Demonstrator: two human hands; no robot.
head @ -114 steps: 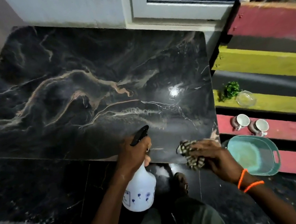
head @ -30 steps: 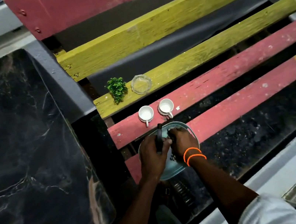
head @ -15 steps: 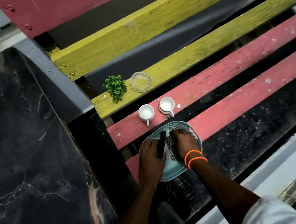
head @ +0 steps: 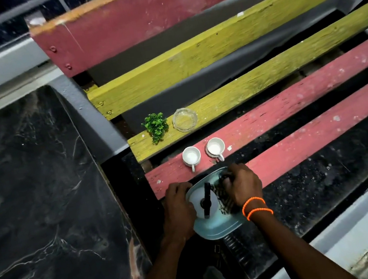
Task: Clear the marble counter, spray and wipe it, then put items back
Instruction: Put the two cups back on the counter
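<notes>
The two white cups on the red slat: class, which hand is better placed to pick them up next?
Probably the right hand: it rests in the tray just below the cups, while the left hand sits further left at the tray's rim.

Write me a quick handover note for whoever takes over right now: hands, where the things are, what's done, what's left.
Left hand grips the left rim of the teal tray; right hand grips its far right side, over the patterned cloth.
Spray bottle and cloth sit in the tray, which is beside the red plank.
Two white cups stand on the red plank; small green plant and glass dish on the yellow plank.
Marble counter is bare, so clearing is done.
Left: return tray, cups, plant and dish to the counter.
</notes>
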